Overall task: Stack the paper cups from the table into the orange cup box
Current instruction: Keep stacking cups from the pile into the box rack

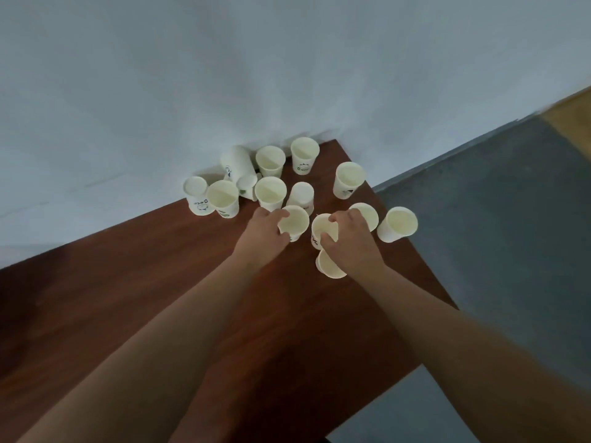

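I log: left hand (265, 233) curled round an upright cup (295, 222); right hand (353, 243) gripping a second cup (323, 230) at its rim; other paper cups (270, 161) (some upside down) clustered at the desk's (160, 298) far corner.

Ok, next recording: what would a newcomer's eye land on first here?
Two bare hands meet mid-frame: the left hand grips one paper cup, the right hand a second cup beside it. Behind them a cluster of white cups crowds the far corner of the brown table, against the wall.
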The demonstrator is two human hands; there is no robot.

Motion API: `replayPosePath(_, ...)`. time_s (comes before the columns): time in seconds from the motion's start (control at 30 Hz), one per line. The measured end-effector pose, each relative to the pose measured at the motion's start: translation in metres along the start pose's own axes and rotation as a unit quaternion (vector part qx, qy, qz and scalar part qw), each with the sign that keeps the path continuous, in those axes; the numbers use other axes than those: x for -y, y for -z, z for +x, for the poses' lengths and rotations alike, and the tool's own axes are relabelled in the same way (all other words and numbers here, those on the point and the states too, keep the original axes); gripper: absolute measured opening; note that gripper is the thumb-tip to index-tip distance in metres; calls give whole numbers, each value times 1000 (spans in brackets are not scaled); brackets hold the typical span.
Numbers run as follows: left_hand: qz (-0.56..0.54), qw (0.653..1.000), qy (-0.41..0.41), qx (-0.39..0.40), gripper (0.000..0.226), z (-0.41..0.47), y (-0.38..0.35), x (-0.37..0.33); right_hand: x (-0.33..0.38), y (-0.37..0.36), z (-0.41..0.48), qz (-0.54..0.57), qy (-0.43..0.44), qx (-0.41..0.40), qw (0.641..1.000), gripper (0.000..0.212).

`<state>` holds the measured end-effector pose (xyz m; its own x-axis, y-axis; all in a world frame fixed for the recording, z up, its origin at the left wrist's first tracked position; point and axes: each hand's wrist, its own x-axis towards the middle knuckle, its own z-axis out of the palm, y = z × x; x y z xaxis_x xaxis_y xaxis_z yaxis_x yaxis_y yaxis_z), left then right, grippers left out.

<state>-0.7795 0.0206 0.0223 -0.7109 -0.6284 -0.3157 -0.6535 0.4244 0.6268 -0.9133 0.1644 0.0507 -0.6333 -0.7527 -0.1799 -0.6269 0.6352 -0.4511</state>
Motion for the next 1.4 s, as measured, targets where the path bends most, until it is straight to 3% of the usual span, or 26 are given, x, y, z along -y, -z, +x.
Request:
replayPosePath(0.1, 78, 996, 15, 32, 52, 26, -21, 8, -5, -15, 15, -29, 33, 1, 999, 41)
replayPosePath(0.2, 92, 995, 10, 34, 32, 30, -34, 18, -10, -26, 26, -53, 42, 13, 998, 43)
replayPosePath(0.27, 78, 997, -1, 16, 22, 26, -37, 25, -14, -32, 29, -66, 48, 12, 997, 42)
replayPosePath(0.6, -80, 991, 12, -105, 15, -23, -13, 46, 1, -37, 33, -140, 90, -44, 985, 17)
replayPosePath(0.7, -148, 981, 48, -114, 13, -39, 2, 50, 16, -29, 24, -102, 111, -53, 987, 14)
replayPosePath(0.9, -270, 941, 105, -173, 18, -92, 37, 74, 70, -23, 10, 78, 120, 23, 989, 6)
replayPosePath(1.03, -301, 918, 126, -226, 23, -137, 75, 103, 131, -28, -6, 186, 108, 119, 969, 7)
replayPosePath(1.17, -298, 894, 153, -298, 12, -196, 120, 138, 202, -47, -28, 209, 151, 166, 952, 14)
replayPosePath(1.27, -300, 876, 162, -342, 22, -251, 153, 168, 258, -65, -55, 226, 185, 188, 938, 16)
replayPosePath(1.4, -268, 858, 175, -403, 53, -328, 191, 209, 329, -91, -96, 228, 218, 205, 927, 12)
